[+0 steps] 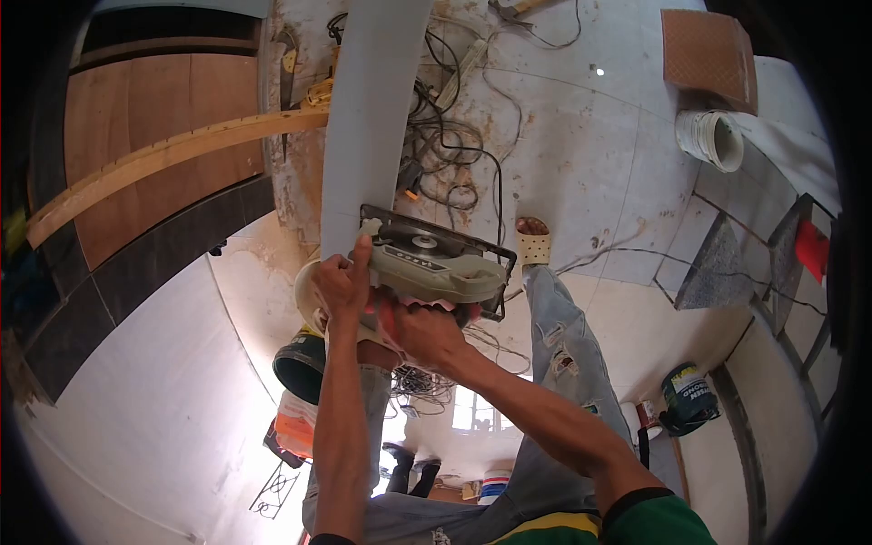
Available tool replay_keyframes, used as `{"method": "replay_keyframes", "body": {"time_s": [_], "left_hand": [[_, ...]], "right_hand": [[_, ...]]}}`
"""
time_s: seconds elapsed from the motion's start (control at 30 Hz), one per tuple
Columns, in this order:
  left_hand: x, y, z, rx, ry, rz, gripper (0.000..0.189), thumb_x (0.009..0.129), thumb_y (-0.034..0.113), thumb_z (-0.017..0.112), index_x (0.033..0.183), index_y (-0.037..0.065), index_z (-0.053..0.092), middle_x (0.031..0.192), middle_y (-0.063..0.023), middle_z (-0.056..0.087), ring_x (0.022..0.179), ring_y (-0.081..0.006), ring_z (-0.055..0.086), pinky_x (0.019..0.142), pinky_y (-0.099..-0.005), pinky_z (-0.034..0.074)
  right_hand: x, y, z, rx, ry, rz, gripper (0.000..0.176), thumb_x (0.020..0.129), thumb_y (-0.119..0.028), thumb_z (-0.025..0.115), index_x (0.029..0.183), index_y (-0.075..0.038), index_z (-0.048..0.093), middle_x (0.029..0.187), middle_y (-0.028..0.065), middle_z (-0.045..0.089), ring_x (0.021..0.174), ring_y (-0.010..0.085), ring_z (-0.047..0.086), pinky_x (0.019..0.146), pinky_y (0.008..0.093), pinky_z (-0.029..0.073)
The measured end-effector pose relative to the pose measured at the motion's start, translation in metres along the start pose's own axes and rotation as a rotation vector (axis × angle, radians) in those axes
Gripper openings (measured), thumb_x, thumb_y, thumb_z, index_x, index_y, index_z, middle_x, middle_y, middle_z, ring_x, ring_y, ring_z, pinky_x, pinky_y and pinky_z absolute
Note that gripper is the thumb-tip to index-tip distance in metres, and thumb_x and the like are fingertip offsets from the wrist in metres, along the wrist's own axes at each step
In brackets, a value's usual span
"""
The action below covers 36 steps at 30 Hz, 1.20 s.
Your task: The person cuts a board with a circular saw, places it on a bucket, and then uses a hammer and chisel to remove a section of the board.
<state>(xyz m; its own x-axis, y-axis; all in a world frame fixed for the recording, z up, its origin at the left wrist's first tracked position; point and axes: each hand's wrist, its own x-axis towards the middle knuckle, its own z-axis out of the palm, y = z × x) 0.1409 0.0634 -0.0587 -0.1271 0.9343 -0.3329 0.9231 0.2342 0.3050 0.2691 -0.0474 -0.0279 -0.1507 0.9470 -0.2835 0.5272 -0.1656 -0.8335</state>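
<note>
A circular saw with a pale green body and a dark metal base plate rests at the near end of a long grey board. My left hand is closed on the saw's front knob, its thumb pointing up. My right hand is wrapped round the saw's rear handle, with something red beside the fingers. The saw's blade edge against the board is hidden. A foot in a perforated tan shoe stands right of the saw.
Tangled cables lie right of the board. A curved wooden strip meets its left side. A handsaw is farther left. A white bucket, dark green buckets and grey tile pieces are around.
</note>
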Motion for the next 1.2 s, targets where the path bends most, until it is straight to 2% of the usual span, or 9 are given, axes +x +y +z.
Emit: {"method": "replay_keyframes", "body": {"time_s": [0.3, 0.37, 0.7, 0.8, 0.9, 1.07, 1.2], "left_hand": [[0.004, -0.004, -0.001, 0.021, 0.000, 0.026, 0.077, 0.074, 0.064, 0.068, 0.048, -0.005, 0.047, 0.047, -0.0210, 0.047, 0.046, -0.0335, 0.050, 0.052, -0.0460, 0.039], [0.004, -0.004, -0.001, 0.018, -0.003, 0.019, 0.077, 0.074, 0.064, 0.068, 0.048, -0.005, 0.047, 0.047, -0.0214, 0.047, 0.047, -0.0340, 0.050, 0.053, -0.0462, 0.039], [0.003, -0.001, -0.003, 0.029, 0.004, 0.010, 0.078, 0.073, 0.067, 0.066, 0.049, -0.006, 0.051, 0.048, -0.0227, 0.049, 0.048, -0.0353, 0.052, 0.053, -0.0472, 0.039], [0.003, -0.001, -0.004, 0.040, -0.006, -0.001, 0.078, 0.073, 0.067, 0.066, 0.050, -0.006, 0.051, 0.049, -0.0233, 0.050, 0.049, -0.0362, 0.053, 0.054, -0.0474, 0.040], [0.003, -0.002, -0.004, 0.051, -0.017, -0.007, 0.078, 0.074, 0.067, 0.065, 0.050, -0.006, 0.052, 0.050, -0.0240, 0.051, 0.050, -0.0369, 0.054, 0.055, -0.0477, 0.041], [0.003, -0.003, -0.005, 0.063, -0.020, -0.002, 0.078, 0.074, 0.068, 0.065, 0.051, -0.006, 0.053, 0.052, -0.0245, 0.052, 0.052, -0.0380, 0.055, 0.056, -0.0481, 0.041], [0.003, -0.002, -0.005, 0.054, -0.045, -0.020, 0.078, 0.074, 0.068, 0.064, 0.051, -0.006, 0.052, 0.052, -0.0242, 0.052, 0.053, -0.0387, 0.056, 0.056, -0.0482, 0.041]], "right_hand": [[0.003, -0.003, 0.000, -0.011, -0.002, 0.002, 0.042, 0.066, -0.007, 0.070, 0.103, 0.005, 0.056, 0.080, 0.0179, 0.061, 0.067, 0.0313, 0.067, 0.051, 0.0402, 0.055], [0.004, -0.005, -0.006, 0.016, -0.072, 0.044, 0.045, 0.066, -0.007, 0.071, 0.107, 0.005, 0.055, 0.079, 0.0185, 0.062, 0.067, 0.0316, 0.067, 0.051, 0.0407, 0.055], [0.001, 0.001, 0.008, 0.004, -0.024, -0.001, 0.055, 0.067, -0.006, 0.071, 0.116, 0.006, 0.050, 0.082, 0.0201, 0.063, 0.064, 0.0334, 0.067, 0.050, 0.0422, 0.054], [0.001, 0.001, 0.008, -0.001, -0.053, 0.002, 0.055, 0.067, -0.007, 0.071, 0.116, 0.006, 0.050, 0.082, 0.0200, 0.062, 0.065, 0.0329, 0.067, 0.051, 0.0420, 0.054], [0.001, 0.000, 0.009, -0.019, 0.017, -0.024, 0.050, 0.068, -0.007, 0.070, 0.113, 0.005, 0.052, 0.080, 0.0191, 0.062, 0.064, 0.0317, 0.066, 0.050, 0.0416, 0.053], [0.002, -0.001, 0.004, -0.030, 0.012, -0.035, 0.038, 0.072, -0.008, 0.068, 0.105, 0.001, 0.053, 0.075, 0.0169, 0.062, 0.061, 0.0306, 0.065, 0.050, 0.0408, 0.052], [0.002, -0.001, 0.007, -0.016, 0.006, 0.001, 0.039, 0.072, -0.008, 0.068, 0.106, 0.001, 0.053, 0.074, 0.0162, 0.062, 0.060, 0.0307, 0.065, 0.051, 0.0411, 0.053]]}}
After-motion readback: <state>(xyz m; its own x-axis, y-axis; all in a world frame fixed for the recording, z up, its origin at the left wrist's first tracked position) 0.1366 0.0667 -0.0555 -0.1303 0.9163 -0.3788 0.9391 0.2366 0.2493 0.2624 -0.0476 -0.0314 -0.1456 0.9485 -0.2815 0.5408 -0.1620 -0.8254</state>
